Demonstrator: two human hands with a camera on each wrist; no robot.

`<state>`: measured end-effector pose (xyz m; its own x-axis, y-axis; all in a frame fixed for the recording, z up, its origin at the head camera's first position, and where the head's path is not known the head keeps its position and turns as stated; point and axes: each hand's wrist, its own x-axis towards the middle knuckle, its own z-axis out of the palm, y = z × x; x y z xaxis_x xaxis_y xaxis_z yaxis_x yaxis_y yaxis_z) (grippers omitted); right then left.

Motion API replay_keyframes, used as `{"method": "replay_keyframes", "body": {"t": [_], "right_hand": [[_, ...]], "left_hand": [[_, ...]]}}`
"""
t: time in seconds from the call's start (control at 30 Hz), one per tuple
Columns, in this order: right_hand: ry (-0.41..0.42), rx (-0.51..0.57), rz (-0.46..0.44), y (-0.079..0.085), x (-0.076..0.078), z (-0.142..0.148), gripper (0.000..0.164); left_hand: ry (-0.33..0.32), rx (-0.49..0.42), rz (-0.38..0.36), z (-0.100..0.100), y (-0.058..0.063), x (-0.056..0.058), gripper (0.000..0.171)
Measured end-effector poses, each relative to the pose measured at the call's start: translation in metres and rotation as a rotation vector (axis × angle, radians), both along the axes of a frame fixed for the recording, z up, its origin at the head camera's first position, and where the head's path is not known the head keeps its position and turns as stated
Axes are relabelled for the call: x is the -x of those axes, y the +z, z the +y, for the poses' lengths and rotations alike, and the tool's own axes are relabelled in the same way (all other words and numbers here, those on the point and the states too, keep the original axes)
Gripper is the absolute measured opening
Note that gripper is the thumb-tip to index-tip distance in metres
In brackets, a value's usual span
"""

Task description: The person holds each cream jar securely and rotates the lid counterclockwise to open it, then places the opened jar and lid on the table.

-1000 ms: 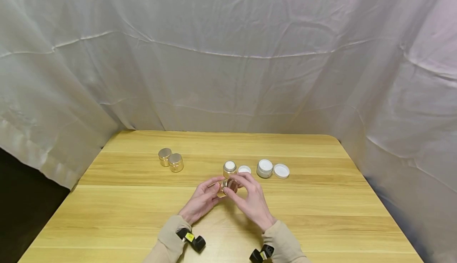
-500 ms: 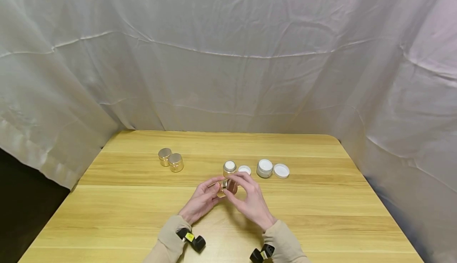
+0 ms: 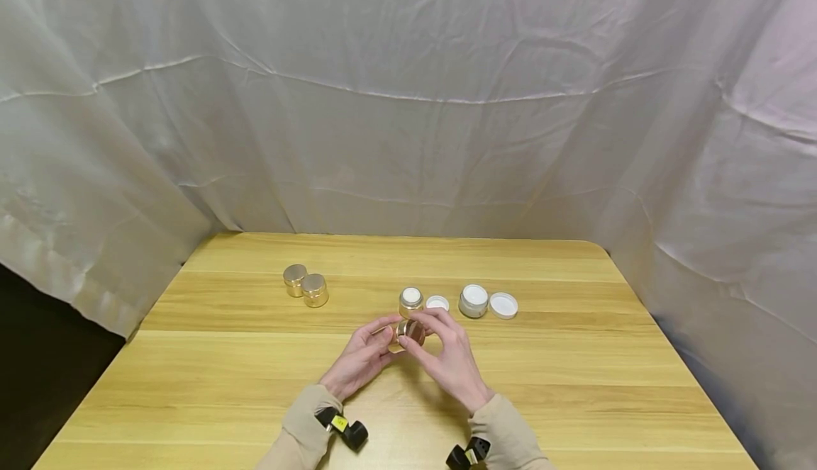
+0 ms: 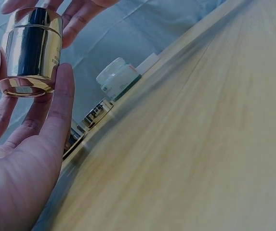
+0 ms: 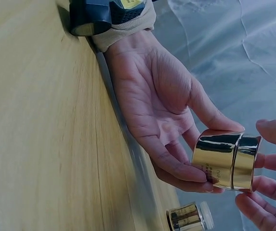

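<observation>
A shiny gold cosmetic jar (image 4: 29, 53) is held tilted just above the table, between both hands. My left hand (image 3: 359, 362) grips its body with thumb and fingers. Around the jar's gold lid (image 5: 246, 162), the thumb and fingertips of my right hand (image 3: 452, 362) curl; the lid sits on the body. Just beyond the hands stands an uncovered gold jar (image 3: 410, 298) with a white top inside its rim. Beside it lies a white-lined lid (image 3: 437, 303), partly hidden by my right hand.
Farther right stand an uncovered pale glass jar (image 3: 474, 301) and its white-lined lid (image 3: 503, 305). Two lidded gold jars (image 3: 315, 291) stand close together at the left. A grey curtain (image 3: 408, 137) hangs behind the wooden table (image 3: 574, 371).
The right fingers shifted slightly leftward over the lid, then back, while the left hand kept the jar in the same place. The other jars and lids have not moved.
</observation>
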<state>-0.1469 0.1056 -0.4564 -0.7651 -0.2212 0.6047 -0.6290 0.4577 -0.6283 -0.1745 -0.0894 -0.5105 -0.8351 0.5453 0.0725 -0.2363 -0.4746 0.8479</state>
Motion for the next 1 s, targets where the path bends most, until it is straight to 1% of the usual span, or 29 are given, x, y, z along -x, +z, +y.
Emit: {"method": "replay_keyframes", "body": {"t": [0.3, 0.4, 0.67, 0.83, 1.0], "right_hand": [[0.028, -0.048, 0.051, 0.001, 0.0003, -0.0005, 0.035], [0.032, -0.048, 0.038, 0.001, -0.0002, -0.0007, 0.036], [-0.037, -0.017, -0.013, 0.0004, -0.0015, 0.0002, 0.037], [-0.022, 0.012, -0.024, 0.0007, -0.0007, 0.0006, 0.033], [-0.01, 0.004, -0.006, 0.0013, -0.0004, 0.0006, 0.032]], "left_hand": [[-0.002, -0.011, -0.006, -0.0003, 0.0012, -0.0004, 0.026], [-0.004, -0.013, -0.004, -0.0001, 0.0014, -0.0005, 0.027], [-0.002, -0.002, -0.007, 0.0, 0.0022, -0.0011, 0.024], [-0.005, 0.003, 0.002, 0.0, 0.0015, -0.0008, 0.025], [-0.007, 0.006, 0.01, -0.0002, 0.0013, -0.0008, 0.025]]}}
